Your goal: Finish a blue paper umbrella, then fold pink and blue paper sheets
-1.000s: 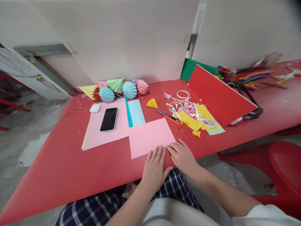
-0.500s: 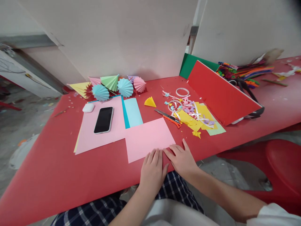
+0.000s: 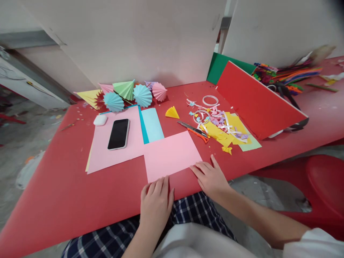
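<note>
A pink sheet of paper (image 3: 172,154) lies flat close to the table's near edge. My left hand (image 3: 156,200) rests with straight fingers at the sheet's near left corner. At the near right corner, the outstretched fingers of my right hand (image 3: 211,179) touch or almost touch the paper, thumb apart. Neither hand grips anything. Just past the sheet's far right corner is an orange-handled utility knife (image 3: 194,131). A small yellow pleated paper piece (image 3: 172,113) lies farther back, and a light blue sheet (image 3: 152,123) is at the far left of the pink one.
Larger pink paper (image 3: 102,157) bears a phone (image 3: 118,134) and a white case (image 3: 100,120). Folded paper umbrellas (image 3: 143,96) stand against the wall. Tape rolls (image 3: 210,100), paper scraps (image 3: 219,120) and a leaning red board (image 3: 260,104) are on the right; a red stool (image 3: 326,182) stands beside the table.
My left hand has slid left along the sheet's near edge, away from my right hand. My right hand has shifted slightly right. The view has tilted a little; the pink sheet stays put.
</note>
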### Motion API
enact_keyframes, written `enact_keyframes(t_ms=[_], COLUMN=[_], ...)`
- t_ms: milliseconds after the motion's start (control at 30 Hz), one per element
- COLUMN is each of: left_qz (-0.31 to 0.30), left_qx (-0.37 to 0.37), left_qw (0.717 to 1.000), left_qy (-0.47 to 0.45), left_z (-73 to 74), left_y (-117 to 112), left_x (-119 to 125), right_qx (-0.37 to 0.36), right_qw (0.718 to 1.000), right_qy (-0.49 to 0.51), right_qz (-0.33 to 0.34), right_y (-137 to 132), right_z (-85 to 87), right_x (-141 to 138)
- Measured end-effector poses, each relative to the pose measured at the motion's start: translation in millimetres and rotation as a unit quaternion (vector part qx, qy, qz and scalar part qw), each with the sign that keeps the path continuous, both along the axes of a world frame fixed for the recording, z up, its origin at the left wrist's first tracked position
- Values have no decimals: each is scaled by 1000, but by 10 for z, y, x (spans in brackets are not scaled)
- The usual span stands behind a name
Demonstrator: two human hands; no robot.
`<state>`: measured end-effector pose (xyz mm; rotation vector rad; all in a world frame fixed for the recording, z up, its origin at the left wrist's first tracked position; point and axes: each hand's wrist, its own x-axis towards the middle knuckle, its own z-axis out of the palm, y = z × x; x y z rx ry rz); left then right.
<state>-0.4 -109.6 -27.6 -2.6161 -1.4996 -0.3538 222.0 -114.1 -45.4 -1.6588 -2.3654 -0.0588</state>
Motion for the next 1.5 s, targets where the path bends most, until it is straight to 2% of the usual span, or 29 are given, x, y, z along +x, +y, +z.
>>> enact_keyframes(t_ms=[300,567,733,833,900,1000,1133,1267,1500], left_qz=[22,37,65,78,59,-6,-42,-51,-38], left_qx=[21,28,3,-5,9,2,-7,5,0], left_qw=[999,998,997,997,997,997,995,994,997], left_qy=[28,41,28,-13,-50,-75,-89,-100,-68], left_z=[-34,-48,67,148,144,42,-131,-189,-167], left_y=[-28,-76,-27,48,87,105,84,68,52], left_x=[-324,-467,-518,-456,-329,-72,145,148,141], right_qx=[15,26,19,16,16,30,46,37,32], right_qw=[1000,999,999,999,999,998,993,993,996], right_qy=[-6,11,5,-1,9,49,90,80,36], right_qz=[-21,-31,-41,-46,-49,-16,58,79,69], right_y=[29,21,-33,-31,-31,-41,-28,16,18], right_z=[71,60,54,91,102,79,19,-5,-33], right_x=[162,211,215,192,119,-108,-468,-609,-518])
